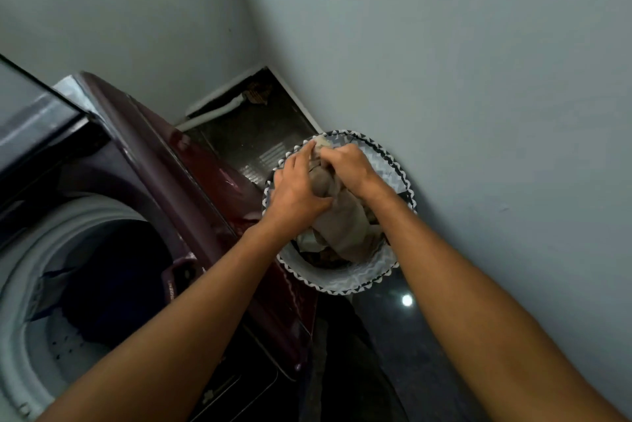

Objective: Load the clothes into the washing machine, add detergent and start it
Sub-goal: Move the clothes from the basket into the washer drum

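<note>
- A crumpled beige garment (345,216) is being held bunched above the other clothes in a round laundry basket (390,170) with a zigzag-trimmed rim.
- The garment's upper end is being gripped by the left hand (295,187), fingers curled round it.
- The same end is being clutched by the right hand (347,165), closed tightly on the cloth.
- The basket is being kept on the dark floor (410,336), between the open maroon top-load washing machine (191,182) and the wall (478,79).
- Dark fabric is being shown in the drum (85,285).
</note>
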`<action>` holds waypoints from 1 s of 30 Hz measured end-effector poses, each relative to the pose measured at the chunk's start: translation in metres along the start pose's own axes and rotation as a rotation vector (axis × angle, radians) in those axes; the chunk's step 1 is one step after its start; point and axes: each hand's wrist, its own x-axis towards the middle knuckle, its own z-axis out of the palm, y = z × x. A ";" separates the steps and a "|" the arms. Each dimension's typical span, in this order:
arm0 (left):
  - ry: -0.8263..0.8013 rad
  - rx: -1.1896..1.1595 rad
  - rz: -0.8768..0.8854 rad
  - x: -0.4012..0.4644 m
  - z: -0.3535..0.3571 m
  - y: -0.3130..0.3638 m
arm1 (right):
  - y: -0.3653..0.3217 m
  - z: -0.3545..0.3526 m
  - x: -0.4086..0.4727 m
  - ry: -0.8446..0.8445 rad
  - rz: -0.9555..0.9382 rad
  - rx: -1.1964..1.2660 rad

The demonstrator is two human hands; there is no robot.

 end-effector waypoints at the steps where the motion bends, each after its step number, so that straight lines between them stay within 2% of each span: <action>1: 0.025 -0.008 0.034 -0.005 -0.007 0.004 | -0.013 -0.004 -0.007 -0.007 -0.019 0.075; 5: 0.045 -0.236 0.148 -0.037 -0.046 0.020 | -0.067 -0.007 -0.040 -0.146 -0.021 0.316; 10: 0.152 -0.370 0.153 -0.083 -0.101 0.030 | -0.119 0.015 -0.075 -0.366 0.003 0.493; 18: 0.391 -0.329 0.149 -0.154 -0.191 0.001 | -0.198 0.098 -0.127 -0.644 -0.001 0.656; 25: 0.520 -0.235 0.104 -0.218 -0.265 -0.053 | -0.250 0.178 -0.168 -0.828 -0.036 0.599; 30: 0.622 -0.134 0.060 -0.259 -0.291 -0.098 | -0.257 0.233 -0.185 -0.923 -0.064 0.549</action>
